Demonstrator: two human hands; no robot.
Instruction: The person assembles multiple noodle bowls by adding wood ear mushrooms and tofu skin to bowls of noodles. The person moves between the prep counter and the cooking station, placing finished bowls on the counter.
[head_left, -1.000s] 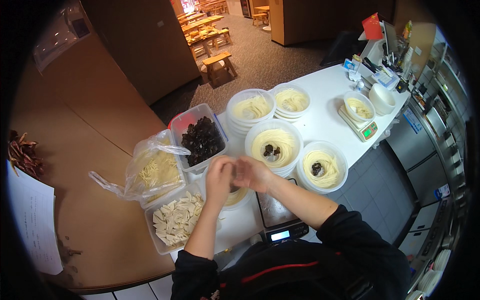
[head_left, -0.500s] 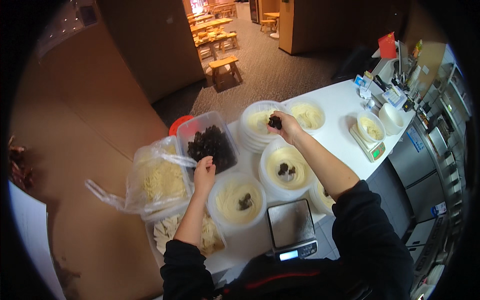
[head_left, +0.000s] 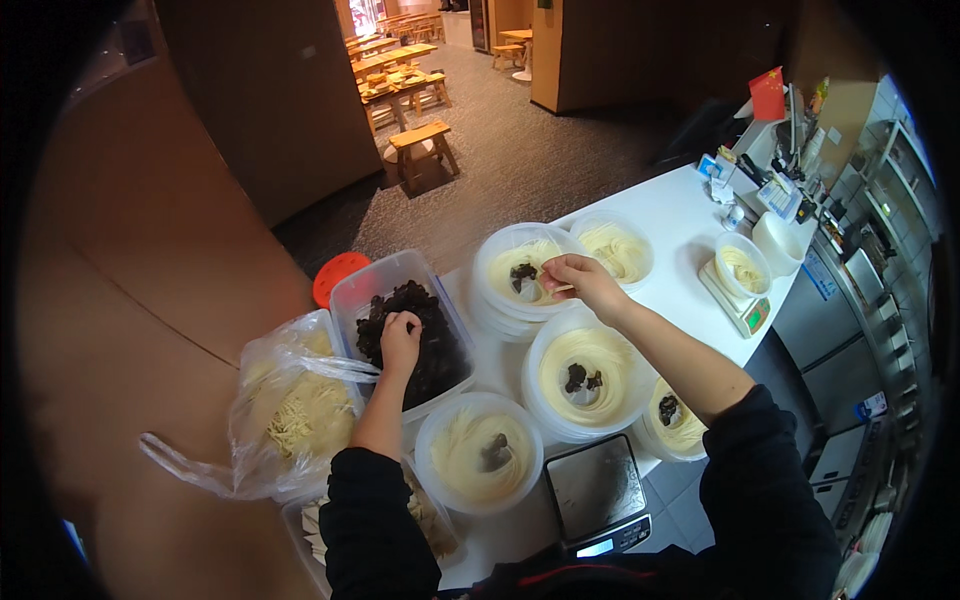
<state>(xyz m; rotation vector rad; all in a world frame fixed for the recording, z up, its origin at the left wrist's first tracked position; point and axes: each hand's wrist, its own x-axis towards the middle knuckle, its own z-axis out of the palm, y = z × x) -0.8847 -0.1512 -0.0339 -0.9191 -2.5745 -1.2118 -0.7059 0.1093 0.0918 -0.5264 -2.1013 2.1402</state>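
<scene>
My right hand [head_left: 588,286] hovers over the far white bowl [head_left: 487,262] of pale noodles, its fingers bent and slightly apart, holding nothing I can see. Just left of the fingertips, a clump of black fungus [head_left: 523,278] rests on those noodles. My left hand [head_left: 401,343] is at the clear plastic tub [head_left: 348,296] full of black fungus [head_left: 432,350], fingers curled down into the pieces; the fingertips are partly hidden. Nearer me, a middle bowl [head_left: 560,372] and a left bowl [head_left: 470,462] each hold noodles with dark fungus in the centre.
A bag of shredded pale food [head_left: 300,415] and a tub of pale slices [head_left: 432,520] stand at the left. A black scale [head_left: 597,490] lies near me. More noodle bowls stand at the far side [head_left: 615,245] and right [head_left: 680,430]. Another bowl [head_left: 742,270] sits on a white scale [head_left: 750,318].
My right hand has let the black fungus go onto the noodles in the far bowl. The left hand, earlier at the tub's near edge, is now in among the fungus. The view has shifted slightly.
</scene>
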